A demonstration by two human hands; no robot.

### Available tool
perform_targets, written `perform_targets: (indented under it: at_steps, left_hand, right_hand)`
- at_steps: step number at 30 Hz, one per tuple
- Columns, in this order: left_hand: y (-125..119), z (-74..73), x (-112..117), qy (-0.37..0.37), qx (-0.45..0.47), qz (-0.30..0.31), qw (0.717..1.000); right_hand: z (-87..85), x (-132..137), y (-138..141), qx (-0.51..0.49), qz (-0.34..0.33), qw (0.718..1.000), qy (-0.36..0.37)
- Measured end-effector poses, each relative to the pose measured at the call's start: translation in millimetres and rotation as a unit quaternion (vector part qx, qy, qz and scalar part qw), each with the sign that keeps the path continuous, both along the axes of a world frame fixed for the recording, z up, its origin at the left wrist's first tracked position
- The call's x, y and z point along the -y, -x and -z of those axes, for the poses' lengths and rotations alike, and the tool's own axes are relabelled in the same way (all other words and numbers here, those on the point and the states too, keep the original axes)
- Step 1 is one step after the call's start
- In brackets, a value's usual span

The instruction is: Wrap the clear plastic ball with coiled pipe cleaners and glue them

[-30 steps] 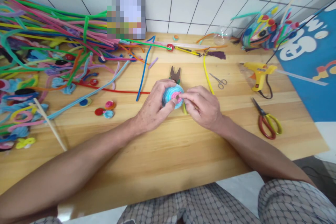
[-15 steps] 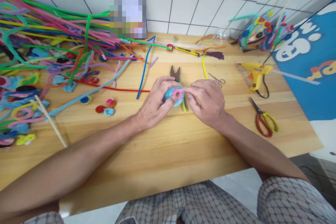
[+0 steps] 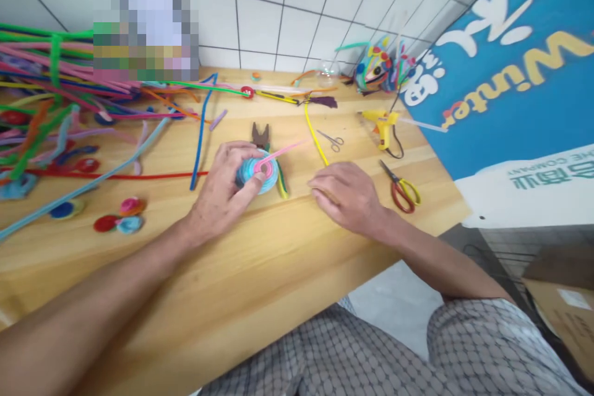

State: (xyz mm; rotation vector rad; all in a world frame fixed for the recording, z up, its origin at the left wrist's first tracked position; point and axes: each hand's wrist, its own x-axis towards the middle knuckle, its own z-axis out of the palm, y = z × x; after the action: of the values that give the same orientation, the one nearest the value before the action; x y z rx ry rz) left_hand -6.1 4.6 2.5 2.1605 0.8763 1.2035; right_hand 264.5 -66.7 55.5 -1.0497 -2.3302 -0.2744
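Note:
My left hand (image 3: 227, 182) is closed around a round coil of pipe cleaner (image 3: 270, 184), light blue outside and pink at the middle. Its thumb presses the coil's face. A free pink end (image 3: 288, 150) sticks out toward the upper right. My right hand (image 3: 346, 195) is apart from the coil, to its right, with fingers curled together and nothing showing in them. Pliers (image 3: 261, 135) lie just behind the coil, their green and yellow handles partly hidden by it. A yellow pipe cleaner (image 3: 316, 136) runs toward the back of my right hand.
Small scissors (image 3: 333, 140), larger red-and-yellow scissors (image 3: 401, 189) and a yellow glue gun (image 3: 383, 127) lie to the right. A yellow cutter (image 3: 278, 97) and a colourful figure (image 3: 375, 68) are at the back. Bundled pipe cleaners (image 3: 55, 62) and small coils (image 3: 132, 205) are on the left.
My right hand has let go of the coil's pink end and moved away to the right. The pink end now stands free. The view has turned rightward.

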Motion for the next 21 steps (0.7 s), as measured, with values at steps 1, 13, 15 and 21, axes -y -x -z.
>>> perform_targets:
  at_steps: [1,13,15,21]
  left_hand:
    - [-0.1,0.5,-0.3,-0.001,-0.001,-0.002,1.000]
    - [-0.1,4.3,1.4,0.011,0.003,-0.013,1.000]
    - [-0.8,4.6,1.6,0.010,0.006,-0.010,1.000]
    - [-3.9,3.5,2.2,0.003,0.020,-0.011,1.000]
  right_hand:
    - [2.0,5.2,-12.9,-0.012,0.031,0.999,0.013]
    - [39.5,-18.5,-151.2,-0.119,0.417,0.893,0.116]
    - [38.3,-37.4,-168.5,-0.117,0.477,0.861,0.128]
    - [42.2,-96.8,-191.0,-0.136,0.523,0.818,0.196]
